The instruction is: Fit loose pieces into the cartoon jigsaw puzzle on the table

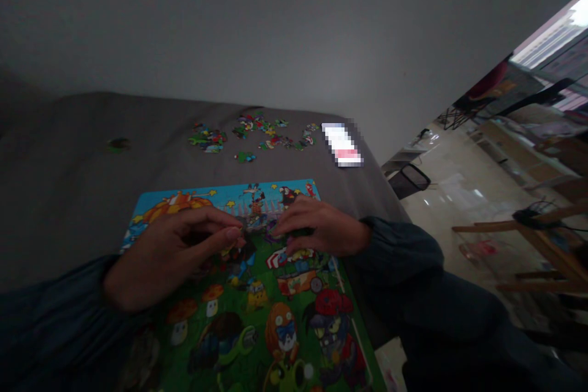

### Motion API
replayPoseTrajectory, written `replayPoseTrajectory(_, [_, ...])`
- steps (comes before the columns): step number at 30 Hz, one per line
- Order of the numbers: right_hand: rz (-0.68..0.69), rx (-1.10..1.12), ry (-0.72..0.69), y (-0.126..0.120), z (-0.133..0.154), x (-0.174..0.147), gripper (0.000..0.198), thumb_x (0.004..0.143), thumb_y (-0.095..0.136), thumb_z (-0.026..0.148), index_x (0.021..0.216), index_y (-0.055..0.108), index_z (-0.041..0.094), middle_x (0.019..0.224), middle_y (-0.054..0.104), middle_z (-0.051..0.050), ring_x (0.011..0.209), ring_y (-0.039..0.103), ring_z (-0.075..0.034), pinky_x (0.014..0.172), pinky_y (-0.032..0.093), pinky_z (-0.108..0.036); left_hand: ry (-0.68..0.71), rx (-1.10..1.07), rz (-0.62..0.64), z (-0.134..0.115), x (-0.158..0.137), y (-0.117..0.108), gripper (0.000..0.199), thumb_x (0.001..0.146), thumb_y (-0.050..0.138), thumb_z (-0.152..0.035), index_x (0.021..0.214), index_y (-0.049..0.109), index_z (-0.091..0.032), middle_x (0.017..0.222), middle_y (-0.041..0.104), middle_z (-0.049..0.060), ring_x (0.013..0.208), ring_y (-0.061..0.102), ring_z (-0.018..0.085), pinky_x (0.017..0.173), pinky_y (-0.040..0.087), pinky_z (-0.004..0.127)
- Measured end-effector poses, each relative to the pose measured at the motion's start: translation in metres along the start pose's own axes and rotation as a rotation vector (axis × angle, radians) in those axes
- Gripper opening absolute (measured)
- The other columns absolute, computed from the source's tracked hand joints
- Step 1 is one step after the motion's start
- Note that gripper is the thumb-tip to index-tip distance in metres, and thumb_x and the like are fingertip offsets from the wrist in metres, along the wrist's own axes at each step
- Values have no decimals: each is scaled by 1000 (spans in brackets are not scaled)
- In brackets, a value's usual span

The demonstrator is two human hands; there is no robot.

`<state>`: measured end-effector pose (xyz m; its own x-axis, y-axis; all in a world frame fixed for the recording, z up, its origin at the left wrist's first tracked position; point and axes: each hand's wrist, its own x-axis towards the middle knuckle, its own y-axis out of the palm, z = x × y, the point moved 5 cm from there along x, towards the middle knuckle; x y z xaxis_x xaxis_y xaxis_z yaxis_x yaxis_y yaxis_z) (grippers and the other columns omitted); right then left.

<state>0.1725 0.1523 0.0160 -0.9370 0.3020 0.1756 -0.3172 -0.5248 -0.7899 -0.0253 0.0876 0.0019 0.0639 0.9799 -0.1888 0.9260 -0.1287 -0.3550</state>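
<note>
A colourful cartoon jigsaw puzzle lies before me, with plant and monster figures on green below a blue sky strip. Over its upper left part is my left hand, thumb and forefinger pinched together; what they hold, if anything, is too dark to make out. A dark patch shows on the puzzle just beneath those fingertips. My right hand rests over the upper right part, fingers curved down onto the picture and thumb held apart, with nothing visible in its grasp. Both hands hide parts of the puzzle.
Several loose puzzle pieces lie scattered on the grey cloth beyond the puzzle, with a single piece off to the left. A lit phone lies near the cloth's right edge. Behind stands a pale wall; a wooden stool is at right.
</note>
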Motion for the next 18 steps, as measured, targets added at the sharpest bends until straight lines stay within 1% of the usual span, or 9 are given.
replayPoseTrajectory(2, [-50,-79,10,-4,-2,-1,37,75,76,31,109,67,19,108,65,-7,104,55,-18,95,42,-36,26,5,-8,-1,0,0,34,73,67,-56,82,72,-23,73,72,3,57,62,16,44,48,19])
replayPoseTrajectory(4, [-62,-136,45,-8,-5,-2,46,73,76,36,114,65,19,112,62,-8,106,51,-21,95,40,-38,37,11,-4,0,-1,0,33,74,67,-55,83,71,-24,72,72,2,55,62,15,44,48,19])
replayPoseTrajectory(7, [-22,-171,79,-8,-6,-2,56,72,76,41,121,62,18,116,59,-9,108,47,-22,96,38,-38,22,24,5,3,-1,-1,35,75,66,-56,86,70,-24,74,72,2,52,59,14,43,47,19])
replayPoseTrajectory(9, [8,-175,84,-5,-6,-2,58,72,77,41,123,61,17,117,58,-9,107,46,-22,96,37,-38,-7,19,-1,4,-1,-1,37,75,65,-58,89,69,-23,76,71,2,53,59,14,43,47,20])
replayPoseTrajectory(11, [21,-179,93,-3,-6,-2,59,72,77,40,124,60,16,116,58,-9,106,46,-22,96,36,-37,-60,-17,17,5,0,0,43,75,63,-60,96,69,-24,77,70,3,54,58,15,42,46,20])
replayPoseTrajectory(13, [22,-191,105,-2,-8,-2,59,72,76,41,124,60,17,116,58,-9,105,45,-22,96,36,-37,-121,-88,57,6,0,2,48,76,60,-63,104,69,-24,79,70,4,54,57,15,40,45,20])
replayPoseTrajectory(15, [17,-202,100,-2,-9,-2,58,73,76,43,124,61,18,116,58,-9,106,45,-22,96,36,-37,-181,-204,85,7,0,4,50,77,59,-64,106,70,-25,81,70,5,54,57,14,39,44,20])
replayPoseTrajectory(16, [11,-202,88,-2,-9,-2,58,73,75,43,123,61,18,116,58,-9,106,45,-22,95,37,-37,-204,-281,89,8,0,5,50,77,59,-64,106,70,-25,83,71,6,57,59,15,41,46,21])
replayPoseTrajectory(18, [-18,-180,58,-5,-6,-2,56,74,75,42,122,60,18,115,59,-9,107,47,-22,95,37,-37,-234,-437,101,11,-1,6,46,78,60,-62,104,72,-26,95,72,8,68,65,18,51,52,23])
